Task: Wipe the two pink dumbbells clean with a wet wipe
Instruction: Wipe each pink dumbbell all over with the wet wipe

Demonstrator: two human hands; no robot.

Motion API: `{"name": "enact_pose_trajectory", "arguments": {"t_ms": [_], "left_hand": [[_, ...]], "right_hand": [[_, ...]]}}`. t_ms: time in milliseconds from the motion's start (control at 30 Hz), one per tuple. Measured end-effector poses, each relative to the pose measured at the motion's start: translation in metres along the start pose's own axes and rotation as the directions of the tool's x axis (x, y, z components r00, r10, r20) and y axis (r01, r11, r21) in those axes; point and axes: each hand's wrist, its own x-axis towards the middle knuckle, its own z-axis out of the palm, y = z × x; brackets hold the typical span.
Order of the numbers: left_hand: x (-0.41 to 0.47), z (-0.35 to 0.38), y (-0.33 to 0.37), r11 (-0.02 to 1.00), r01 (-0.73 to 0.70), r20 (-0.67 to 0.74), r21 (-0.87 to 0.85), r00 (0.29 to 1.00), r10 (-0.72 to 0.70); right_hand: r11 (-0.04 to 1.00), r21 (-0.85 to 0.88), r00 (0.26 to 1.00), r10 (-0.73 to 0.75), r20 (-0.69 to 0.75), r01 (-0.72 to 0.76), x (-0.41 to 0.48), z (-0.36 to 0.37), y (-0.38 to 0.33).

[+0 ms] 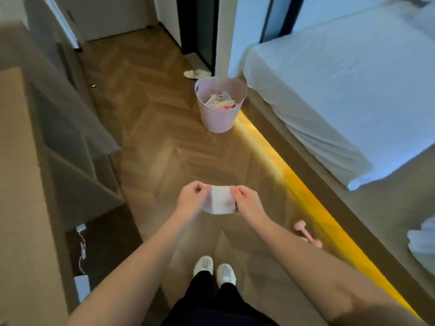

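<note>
The left hand [191,196] and right hand [247,200] each pinch a top corner of the white wipe [220,201], spread flat between them. A pink dumbbell [300,225] lies on the floor [150,128] near the bed [329,90].

Single head-worn wide-angle camera, standing height, faces forward and down; herringbone floor [153,149] fills centre, wearer's shoes [203,265] near bottom edge.

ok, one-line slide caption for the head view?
Left hand and right hand pinch a white wet wipe open; a pink dumbbell lies on the floor beside the bed.
</note>
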Motion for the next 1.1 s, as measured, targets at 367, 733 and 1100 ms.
{"name": "enact_pose_trajectory", "arguments": {"t_ms": [367,733,1100], "left_hand": [[-0.013,0.119,0.026,0.868,-0.370,0.276,0.333,0.918,0.285],[-0.072,0.206,0.017,0.767,-0.452,0.364,0.456,0.881,0.303],[-0.161,0.326,-0.002,0.767,-0.405,0.308,0.498,0.909,0.280]], "right_hand": [[0.957,0.205,0.782,0.286,-0.554,-0.205,-0.031,-0.059,0.062],[0.950,0.162,0.700,0.306,-0.645,-0.266,-0.072,-0.137,0.119],[0.964,0.082,0.794,0.256,-0.552,-0.254,-0.127,-0.263,0.190]]}}
